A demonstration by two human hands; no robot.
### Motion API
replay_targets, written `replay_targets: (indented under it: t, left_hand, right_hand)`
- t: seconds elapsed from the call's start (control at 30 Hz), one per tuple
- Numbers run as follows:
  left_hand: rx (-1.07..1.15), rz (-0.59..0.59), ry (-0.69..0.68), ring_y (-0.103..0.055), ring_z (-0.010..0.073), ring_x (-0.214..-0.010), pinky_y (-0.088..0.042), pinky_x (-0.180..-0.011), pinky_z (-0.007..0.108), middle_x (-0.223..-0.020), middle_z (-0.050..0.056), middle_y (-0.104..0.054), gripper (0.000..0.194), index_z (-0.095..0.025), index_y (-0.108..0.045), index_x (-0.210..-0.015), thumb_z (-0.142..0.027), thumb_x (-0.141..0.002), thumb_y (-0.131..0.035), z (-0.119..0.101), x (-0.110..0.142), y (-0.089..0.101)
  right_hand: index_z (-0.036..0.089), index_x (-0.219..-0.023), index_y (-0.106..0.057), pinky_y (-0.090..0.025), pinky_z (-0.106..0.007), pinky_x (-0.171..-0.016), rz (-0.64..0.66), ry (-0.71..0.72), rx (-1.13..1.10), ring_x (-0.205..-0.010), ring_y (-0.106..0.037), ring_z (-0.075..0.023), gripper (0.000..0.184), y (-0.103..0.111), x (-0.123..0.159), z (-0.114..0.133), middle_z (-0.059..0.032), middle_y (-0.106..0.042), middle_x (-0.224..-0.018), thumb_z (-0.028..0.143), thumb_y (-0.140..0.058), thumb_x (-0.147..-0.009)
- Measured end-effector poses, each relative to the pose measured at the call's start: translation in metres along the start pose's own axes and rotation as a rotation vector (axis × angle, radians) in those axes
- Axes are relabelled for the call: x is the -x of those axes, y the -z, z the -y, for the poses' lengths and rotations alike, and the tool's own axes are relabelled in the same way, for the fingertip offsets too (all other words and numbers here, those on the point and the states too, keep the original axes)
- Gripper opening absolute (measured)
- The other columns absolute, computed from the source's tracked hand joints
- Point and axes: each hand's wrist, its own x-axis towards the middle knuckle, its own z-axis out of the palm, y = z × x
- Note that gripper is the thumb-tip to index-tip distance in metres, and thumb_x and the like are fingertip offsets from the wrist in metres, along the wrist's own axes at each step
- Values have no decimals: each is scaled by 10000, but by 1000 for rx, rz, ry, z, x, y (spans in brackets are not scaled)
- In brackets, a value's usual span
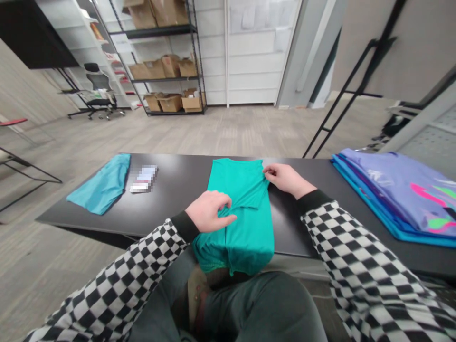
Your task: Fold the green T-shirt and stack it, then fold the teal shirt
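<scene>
Sleeves, b&w checked [142, 266], nearest, just behind the hands. L hand [210, 211] half-curled, thumb apart from fingers, over the green shirt [245, 190], which lies partly folded on the black table [171, 190] btwn both hands, near end hanging off the edge. R hand [285, 179] a bit farther, fingertips bunched at shirt's far R side; can't tell if cloth's pinched. Folded stack [402, 194], lilac on top, R of R hand; blue cloth [101, 187] & small pixelated item [144, 179] L of L hand. Well beyond both: shelf rack [164, 32] w/ cardboard boxes [171, 65].
</scene>
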Motion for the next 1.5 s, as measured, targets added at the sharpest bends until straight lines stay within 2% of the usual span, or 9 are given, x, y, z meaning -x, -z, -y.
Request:
replay_targets:
  t: [0.27, 0.53, 0.7, 0.83, 0.93, 1.07, 1.17, 1.27, 1.5]
  left_hand:
    - [-127, -2, 125, -706, 260, -935, -467, -875, 409, -930, 26, -748, 115, -251, -667, -969, -333, -1049, -678, -19, 36, -8]
    - [-295, -16, 380, -724, 270, -806, -417, -783, 416, -821, 36, -732, 239, -240, -670, -987, -313, -1159, -522, -41, 73, -5]
    - [-202, 105, 335, -711, 255, -708, -405, -692, 385, -706, 1, -703, 342, -256, -701, -956, -532, -1131, -600, -50, 69, 12]
    - [-132, -57, 366, -754, 258, -819, -521, -745, 385, -824, 48, -778, 546, -260, -734, -883, -632, -1157, -443, -18, 28, 29]
    - [-117, -170, 224, -736, 302, -1330, -558, -1155, 456, -1409, 136, -799, 486, -218, -784, -1313, -520, -1126, -453, 30, -22, 28]
    - [-147, 80, 253, -368, 346, -1734, -298, -1415, 565, -1846, 146, -423, 755, -191, -525, -1733, -601, -1103, -452, 81, -72, 8]
    - [-212, 158, 329, -229, 390, -1779, -194, -1435, 625, -1905, 154, -248, 934, -196, -377, -1824, -768, -1087, -405, 93, -81, -4]
    - [-228, 165, 327, -188, 394, -1788, -148, -1433, 669, -1916, 141, -186, 1011, -213, -306, -1852, -849, -1069, -365, 92, -77, -6]
    - [-191, 124, 347, -264, 391, -1770, -137, -1418, 731, -1901, 116, -276, 887, -283, -410, -1812, -798, -1090, -417, 88, -68, -4]
  right_hand:
    - [222, -1107, -855, -626, -341, -940, 21, 26, 11, -932, -823, -247, 144, -11, -5, -5, -67, -877, -1030, 204, -735, -1030]
    - [221, -1064, -850, -645, -377, -927, -57, 44, -45, -930, -826, -267, 85, -23, -10, -8, -77, -872, -1005, 227, -788, -1007]
    - [223, -1049, -841, -637, -372, -898, -16, 64, -58, -892, -807, -258, 116, -24, -11, -7, -69, -860, -975, 316, -775, -1028]
    - [204, -1063, -852, -629, -430, -1026, -44, 144, 17, -1041, -801, -301, 335, -24, -12, -4, -135, -846, -1098, 428, -610, -1125]
    - [211, -1290, -842, -544, -482, -1237, -28, 208, 63, -1374, -725, -339, 384, -28, -11, -1, -169, -781, -1444, 399, -545, -1136]
    - [247, -1678, -619, -276, -690, -1405, 214, 144, 168, -1717, -386, -394, 616, -33, -7, 1, -139, -476, -1817, 528, -525, -1138]
    - [300, -1811, -420, -99, -813, -1391, 319, 36, 214, -1771, -219, -439, 843, -30, -5, 0, -105, -299, -1895, 738, -510, -1098]
    - [332, -1846, -330, -60, -821, -1388, 367, -7, 217, -1778, -148, -463, 1009, -21, -4, -3, -78, -208, -1919, 860, -552, -1015]
    - [328, -1742, -491, -97, -814, -1388, 411, 1, 143, -1770, -180, -472, 933, 1, -2, -11, -100, -266, -1912, 825, -661, -970]
